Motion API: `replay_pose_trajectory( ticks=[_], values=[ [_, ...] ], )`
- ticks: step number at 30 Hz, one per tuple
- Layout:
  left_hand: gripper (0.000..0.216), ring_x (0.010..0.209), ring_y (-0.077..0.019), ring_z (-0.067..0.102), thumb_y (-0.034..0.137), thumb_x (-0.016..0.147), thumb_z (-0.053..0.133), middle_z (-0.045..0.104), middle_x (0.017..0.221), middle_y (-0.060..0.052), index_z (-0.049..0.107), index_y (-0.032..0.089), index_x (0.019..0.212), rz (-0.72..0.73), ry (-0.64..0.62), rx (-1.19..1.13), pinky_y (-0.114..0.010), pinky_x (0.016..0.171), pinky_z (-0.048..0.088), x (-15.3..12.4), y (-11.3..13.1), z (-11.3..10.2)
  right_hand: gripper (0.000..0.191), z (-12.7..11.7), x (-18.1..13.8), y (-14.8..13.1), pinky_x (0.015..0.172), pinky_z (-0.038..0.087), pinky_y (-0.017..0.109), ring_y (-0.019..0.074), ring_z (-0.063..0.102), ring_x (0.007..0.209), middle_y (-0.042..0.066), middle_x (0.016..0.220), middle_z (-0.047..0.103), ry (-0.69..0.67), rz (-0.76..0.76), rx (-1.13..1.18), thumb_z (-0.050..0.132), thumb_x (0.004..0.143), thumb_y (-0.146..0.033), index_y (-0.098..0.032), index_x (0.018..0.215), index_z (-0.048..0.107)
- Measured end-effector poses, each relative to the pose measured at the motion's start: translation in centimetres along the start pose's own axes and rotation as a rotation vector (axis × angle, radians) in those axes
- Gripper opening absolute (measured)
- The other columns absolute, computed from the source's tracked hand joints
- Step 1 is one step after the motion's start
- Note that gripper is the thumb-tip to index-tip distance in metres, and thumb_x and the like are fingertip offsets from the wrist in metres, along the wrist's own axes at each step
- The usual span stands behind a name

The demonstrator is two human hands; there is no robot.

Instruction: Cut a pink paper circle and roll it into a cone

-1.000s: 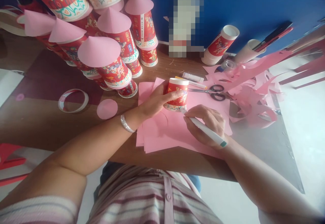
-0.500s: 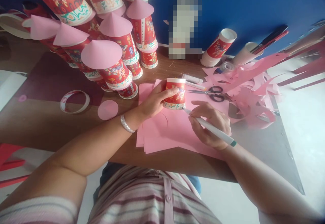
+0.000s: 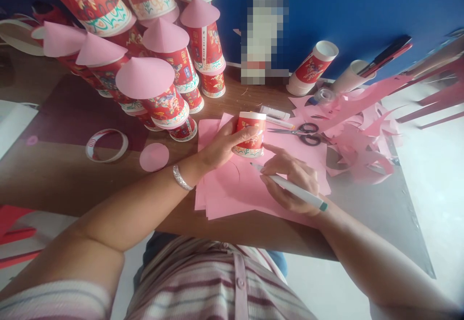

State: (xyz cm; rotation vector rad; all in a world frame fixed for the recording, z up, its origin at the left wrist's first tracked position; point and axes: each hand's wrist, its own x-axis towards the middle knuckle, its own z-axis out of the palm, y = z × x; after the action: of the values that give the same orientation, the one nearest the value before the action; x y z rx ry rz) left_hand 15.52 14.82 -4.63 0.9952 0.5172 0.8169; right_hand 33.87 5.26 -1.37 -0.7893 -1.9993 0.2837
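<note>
My left hand [image 3: 224, 145] is wrapped round a red paper cup [image 3: 250, 129], thumb across its front. The cup has a white band at the top and a coloured line pattern along its lower rim. A white marker [image 3: 295, 189] with a green end is gripped in my right hand [image 3: 295, 175]. Its tip is just below the cup and apart from it, above the pink paper sheets [image 3: 232, 194]. My right index finger reaches close to the cup's lower right edge; whether it touches, I cannot tell.
Scissors [image 3: 304, 132] and capped markers [image 3: 274, 113] lie beyond the cup. Pink paper scraps [image 3: 362, 146] pile up at right. Stacked red cups with pink cone roofs [image 3: 145, 77] stand at left. A tape roll [image 3: 107, 146] and a pink disc [image 3: 154, 157] lie nearer.
My right hand has moved slightly left and down with the marker, and its tip has come away from the cup's lower rim. The cup stays nearly in place in my left hand.
</note>
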Motion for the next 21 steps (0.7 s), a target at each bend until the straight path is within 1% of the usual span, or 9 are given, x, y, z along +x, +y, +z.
replay_pose_trajectory(
  ticks=[6, 8, 11, 13, 15, 17, 21],
  values=[
    [0.053, 0.095, -0.0206, 0.07, 0.047, 0.084, 0.088, 0.071, 0.106, -0.007, 0.062, 0.019, 0.121, -0.041, 0.017, 0.049, -0.033, 0.081, 0.057, -0.2, 0.3, 0.1, 0.021, 0.1, -0.1, 0.1, 0.101, 0.071, 0.051, 0.0136, 0.071, 0.067, -0.003, 0.079, 0.072, 0.005, -0.016, 0.0, 0.067, 0.092, -0.005, -0.022, 0.102, 0.062],
    [0.051, 0.093, -0.0202, 0.069, 0.046, 0.083, 0.087, 0.071, 0.104, -0.006, 0.062, 0.019, 0.119, -0.036, 0.019, 0.041, -0.032, 0.081, 0.057, -0.1, 0.6, 0.2, 0.021, -0.1, -0.2, 0.0, 0.095, 0.072, 0.049, 0.0149, 0.073, 0.067, -0.003, 0.079, 0.073, 0.01, -0.013, -0.041, 0.068, 0.092, -0.006, -0.023, 0.102, 0.062],
    [0.043, 0.089, -0.0191, 0.067, 0.047, 0.085, 0.084, 0.07, 0.096, -0.005, 0.064, 0.018, 0.109, -0.001, 0.003, 0.029, -0.032, 0.08, 0.055, -0.1, 0.9, 0.5, 0.023, -0.5, -0.2, -0.1, 0.08, 0.073, 0.042, 0.0182, 0.077, 0.071, -0.002, 0.079, 0.074, 0.03, 0.024, -0.146, 0.068, 0.091, -0.006, -0.024, 0.103, 0.062],
    [0.038, 0.085, -0.0184, 0.066, 0.047, 0.086, 0.082, 0.068, 0.089, -0.004, 0.064, 0.018, 0.102, 0.014, -0.017, 0.024, -0.031, 0.079, 0.054, 0.0, 1.0, 0.6, 0.024, -0.6, -0.3, -0.2, 0.071, 0.071, 0.037, 0.0198, 0.078, 0.074, -0.002, 0.079, 0.074, 0.049, 0.043, -0.212, 0.067, 0.091, -0.006, -0.025, 0.103, 0.061],
    [0.036, 0.083, -0.018, 0.065, 0.046, 0.086, 0.081, 0.067, 0.086, -0.004, 0.063, 0.018, 0.098, 0.016, -0.023, 0.019, -0.032, 0.079, 0.054, 0.0, 1.0, 0.6, 0.024, -0.7, -0.2, -0.1, 0.064, 0.068, 0.033, 0.0201, 0.079, 0.074, -0.001, 0.08, 0.074, 0.062, 0.036, -0.248, 0.066, 0.091, -0.006, -0.026, 0.103, 0.061],
    [0.035, 0.081, -0.0179, 0.065, 0.046, 0.086, 0.081, 0.067, 0.087, -0.004, 0.063, 0.017, 0.097, 0.019, -0.018, 0.017, -0.032, 0.078, 0.054, 0.1, 0.9, 0.5, 0.024, -0.6, -0.2, 0.0, 0.061, 0.065, 0.031, 0.0194, 0.078, 0.071, -0.001, 0.08, 0.074, 0.07, 0.016, -0.263, 0.066, 0.091, -0.006, -0.026, 0.103, 0.061],
    [0.034, 0.081, -0.0179, 0.066, 0.045, 0.087, 0.08, 0.068, 0.087, -0.004, 0.063, 0.018, 0.096, 0.025, -0.019, 0.023, -0.032, 0.077, 0.054, 0.0, 1.0, 0.5, 0.025, -0.5, -0.1, 0.1, 0.059, 0.063, 0.03, 0.0179, 0.075, 0.066, -0.001, 0.078, 0.073, 0.072, -0.016, -0.288, 0.066, 0.091, -0.005, -0.025, 0.105, 0.06]
  ],
)
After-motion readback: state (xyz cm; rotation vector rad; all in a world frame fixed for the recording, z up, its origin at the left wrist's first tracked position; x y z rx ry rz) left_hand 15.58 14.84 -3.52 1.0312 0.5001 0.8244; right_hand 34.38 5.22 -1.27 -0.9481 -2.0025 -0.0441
